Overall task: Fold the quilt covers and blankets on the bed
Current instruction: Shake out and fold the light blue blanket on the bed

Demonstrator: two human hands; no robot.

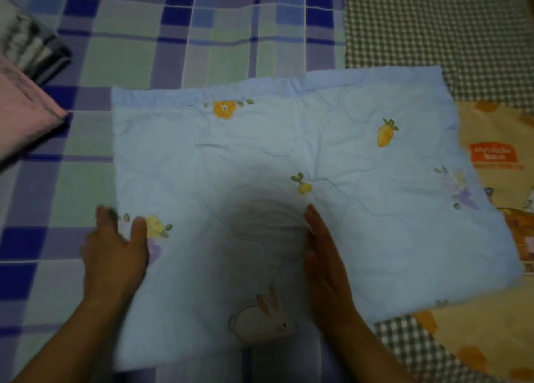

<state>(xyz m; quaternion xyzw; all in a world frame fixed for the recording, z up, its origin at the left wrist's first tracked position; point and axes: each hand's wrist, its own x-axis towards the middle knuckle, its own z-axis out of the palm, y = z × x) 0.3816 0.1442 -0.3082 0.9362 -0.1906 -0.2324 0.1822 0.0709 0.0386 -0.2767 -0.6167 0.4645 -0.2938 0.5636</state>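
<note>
Lying flat in the middle of the bed is a pale blue quilted blanket (289, 157) printed with yellow flowers, an orange carrot and a cream rabbit, folded into a rough rectangle with a darker blue band along its far edge. Under it spreads a checked bed sheet (179, 35) in blue, purple and pale green squares.

The person's left hand (115, 252) rests on the blanket's near left part, at its left edge, with thumb and fingers spread; the picture is blurred there, and I cannot tell whether any finger hooks under the edge. The right hand (323, 255) lies flat on the cloth near the middle, fingers straight and together, pointing away from the person, holding nothing (a dark shadow falls on the blanket between the two hands).

To the right, the blanket overlaps a peach-coloured cover (491, 151) with orange prints and an orange label, edged in brown-and-white gingham fabric (433, 21) that runs up the right side of the bed. At the far left edge sits a folded pink cloth (26, 114), and just behind it a folded grey and white striped cloth (34, 47), both well apart from the blue blanket.
</note>
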